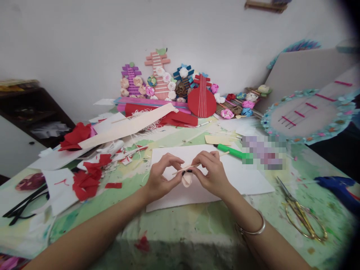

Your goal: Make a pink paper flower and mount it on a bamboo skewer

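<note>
Over a white sheet of paper [236,176], my two hands meet at a small cream paper petal [186,180] and a thin wooden stick [180,171]. My left hand [164,174] pinches the petal's edge between thumb and forefinger, beside the stick's near end. My right hand [210,172] is closed round the stick, which pokes out past its knuckles to the upper right. Its thumb also touches the petal. The fingertips hide part of the petal, so whether it is wrapped round the stick I cannot tell.
Gold-handled scissors [300,213] and a blue glue gun [339,189] lie at right. Behind the hands is a green marker [233,152]. Red paper scraps [90,180] and black glasses [25,206] are at left. Paper-flowered instrument models, including a red lute [201,99], line the wall.
</note>
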The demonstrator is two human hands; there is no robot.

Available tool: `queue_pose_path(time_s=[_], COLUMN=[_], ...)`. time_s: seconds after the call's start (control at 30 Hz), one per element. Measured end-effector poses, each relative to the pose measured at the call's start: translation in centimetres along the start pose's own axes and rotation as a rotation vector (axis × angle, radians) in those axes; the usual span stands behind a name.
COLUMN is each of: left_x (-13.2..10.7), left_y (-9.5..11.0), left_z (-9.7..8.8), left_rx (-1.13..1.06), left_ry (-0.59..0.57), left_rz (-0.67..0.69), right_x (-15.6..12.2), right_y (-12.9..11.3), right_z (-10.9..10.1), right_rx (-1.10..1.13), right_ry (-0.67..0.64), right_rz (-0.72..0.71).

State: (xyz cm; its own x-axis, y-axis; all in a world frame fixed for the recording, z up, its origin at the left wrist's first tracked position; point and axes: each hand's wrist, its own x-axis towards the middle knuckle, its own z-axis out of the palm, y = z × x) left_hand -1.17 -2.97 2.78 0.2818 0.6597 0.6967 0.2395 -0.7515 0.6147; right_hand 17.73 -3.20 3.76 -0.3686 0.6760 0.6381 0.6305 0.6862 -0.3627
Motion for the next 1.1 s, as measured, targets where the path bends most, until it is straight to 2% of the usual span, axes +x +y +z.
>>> queue_pose_path(time_s=[0.2,0.47,0.73,1.1], left_x=[0.1,0.7,0.8,0.7], left_y=[-0.4,-0.7,-0.8,-1.1], left_z=[0.2,0.1,-0.1,0.0], left_rx=[-0.305,-0.481,-0.523,-0.492], left_ry=[-0.008,0.001,-0.05,-0.078], left_rz=[-0.341,-0.572,-0.575,-0.496], right_x=[0.0,0.0,-0.1,-0.2], right_y=[0.2,0.3,0.6,0.8], right_z=[0.3,0.2,0.6,0.7], right_rx=[-0.017,0.012,-0.011,-0.037], right_ry=[-0.018,-0.06,-0.034,0.002], right_rz=[0.039,0.059,0.029,0.028])
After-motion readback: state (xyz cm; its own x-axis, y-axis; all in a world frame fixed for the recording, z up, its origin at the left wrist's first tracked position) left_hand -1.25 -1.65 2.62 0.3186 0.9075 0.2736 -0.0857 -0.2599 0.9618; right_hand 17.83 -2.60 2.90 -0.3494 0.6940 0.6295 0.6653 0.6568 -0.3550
